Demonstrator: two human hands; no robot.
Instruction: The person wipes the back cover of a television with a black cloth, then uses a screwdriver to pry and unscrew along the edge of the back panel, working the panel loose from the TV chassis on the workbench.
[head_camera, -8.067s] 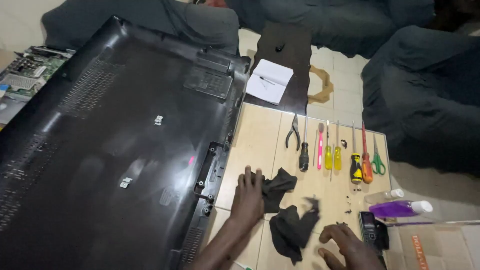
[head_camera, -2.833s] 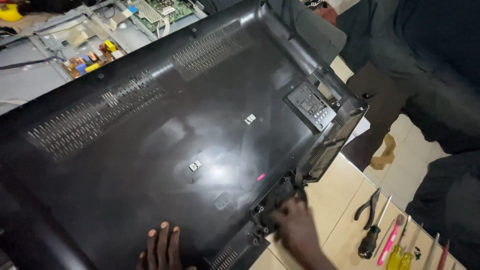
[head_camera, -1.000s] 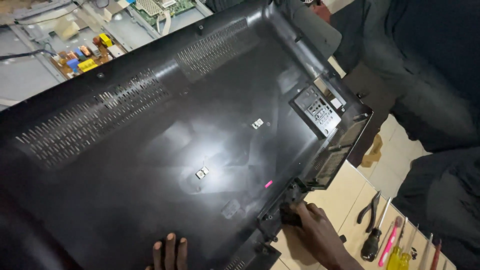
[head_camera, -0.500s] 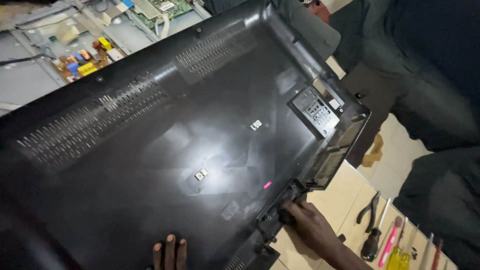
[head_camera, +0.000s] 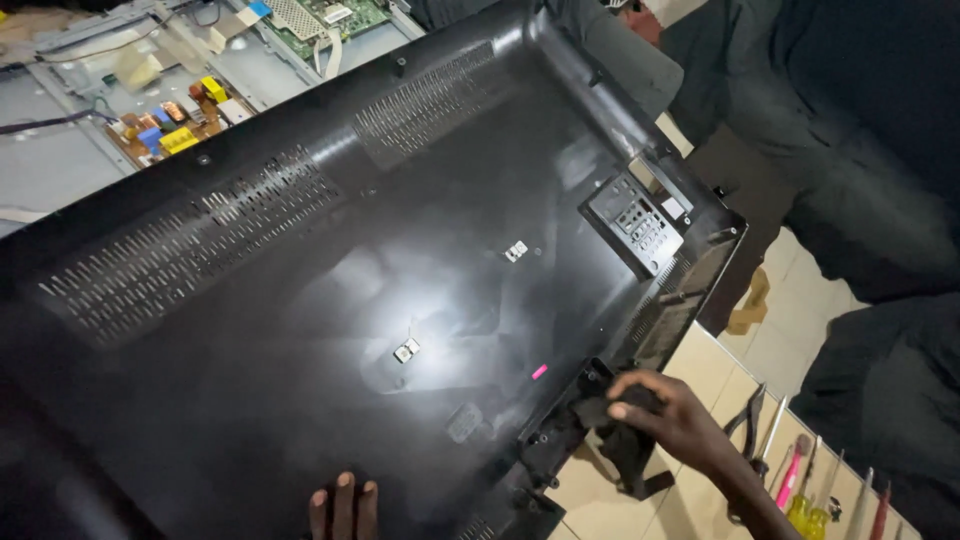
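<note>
A large black television back cover (head_camera: 330, 300) lies face down, filling most of the view. My left hand (head_camera: 343, 505) rests flat on its near edge, fingers together, only fingertips visible. My right hand (head_camera: 668, 418) is at the cover's lower right edge by the stand mount recess (head_camera: 560, 430), gripping a black cloth (head_camera: 630, 450) pressed against the plastic. A port panel (head_camera: 637, 222) sits near the cover's right corner.
An open chassis with circuit boards (head_camera: 180, 110) lies at the upper left. Pliers (head_camera: 748, 425) and several screwdrivers (head_camera: 800, 490) lie on the tiled floor at lower right. Dark covered seating (head_camera: 860, 150) stands to the right.
The view has stayed nearly the same over the last second. My right hand with the cloth has shifted slightly along the mount recess. Left hand unmoved.
</note>
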